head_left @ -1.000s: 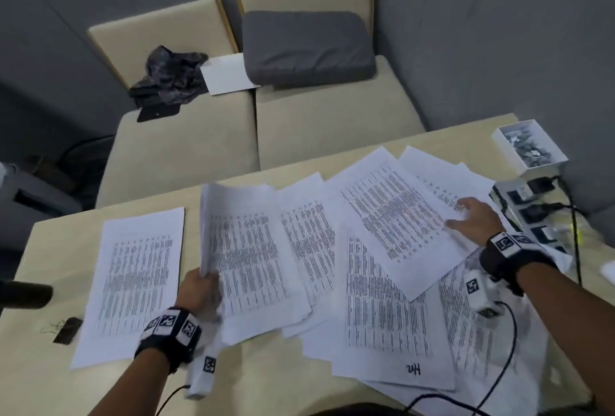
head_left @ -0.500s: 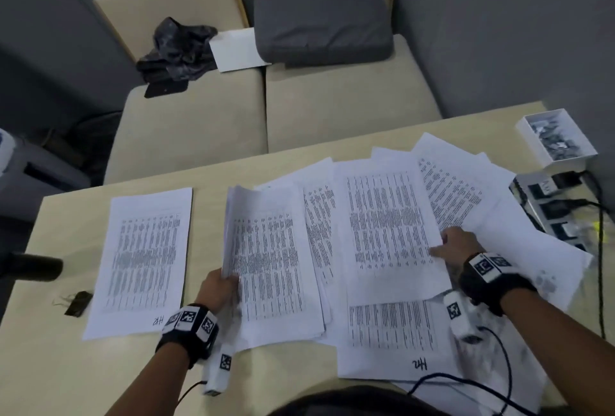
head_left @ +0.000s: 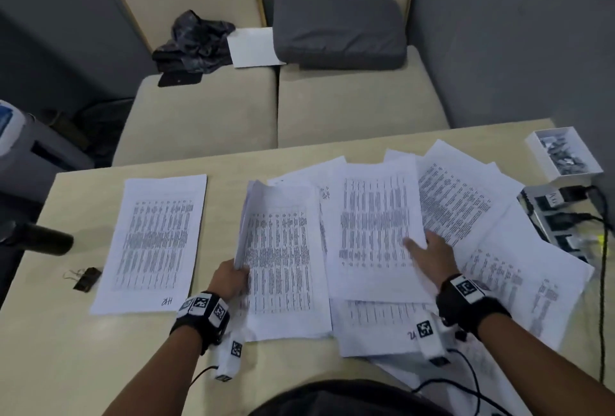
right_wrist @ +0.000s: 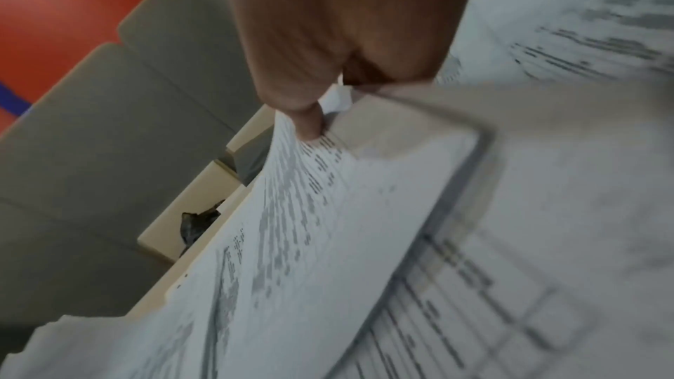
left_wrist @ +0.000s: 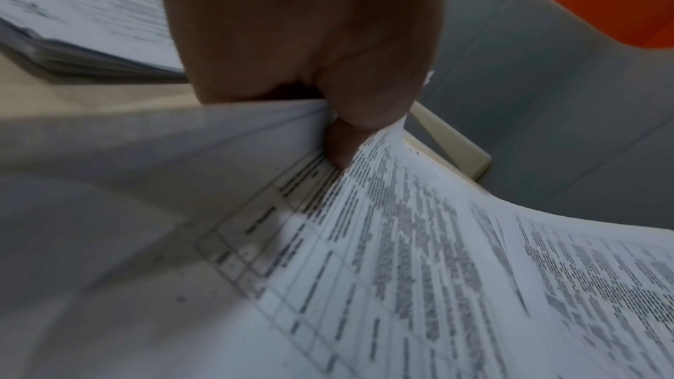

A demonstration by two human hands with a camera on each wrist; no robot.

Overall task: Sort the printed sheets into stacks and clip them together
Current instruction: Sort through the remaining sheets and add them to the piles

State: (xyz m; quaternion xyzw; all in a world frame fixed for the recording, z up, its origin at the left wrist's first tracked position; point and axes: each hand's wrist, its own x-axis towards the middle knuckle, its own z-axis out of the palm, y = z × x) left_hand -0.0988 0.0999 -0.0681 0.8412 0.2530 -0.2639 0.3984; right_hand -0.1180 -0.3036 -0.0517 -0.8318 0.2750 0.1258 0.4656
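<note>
Printed sheets cover the table (head_left: 100, 365). A tidy stack marked "HR" (head_left: 153, 242) lies at the left. My left hand (head_left: 233, 277) pinches the left edge of the middle stack (head_left: 283, 259) and holds its top sheets lifted; the left wrist view shows thumb and fingers (left_wrist: 364, 103) closed on those sheets (left_wrist: 401, 241). My right hand (head_left: 429, 252) grips the right edge of a loose sheet (head_left: 376, 232) lying on the spread pile. In the right wrist view the thumb (right_wrist: 306, 123) presses on that sheet (right_wrist: 328, 212). A black binder clip (head_left: 85, 277) lies left of the "HR" stack.
A white box of clips (head_left: 562, 156) stands at the far right corner, with a power strip (head_left: 559, 216) and cables beside it. A dark cylinder (head_left: 36, 237) pokes in at the left edge. Beige chairs with a grey cushion (head_left: 339, 26) stand behind the table.
My right hand has slid its sheet leftward, towards the middle stack. My left hand still holds the stack's edge lifted.
</note>
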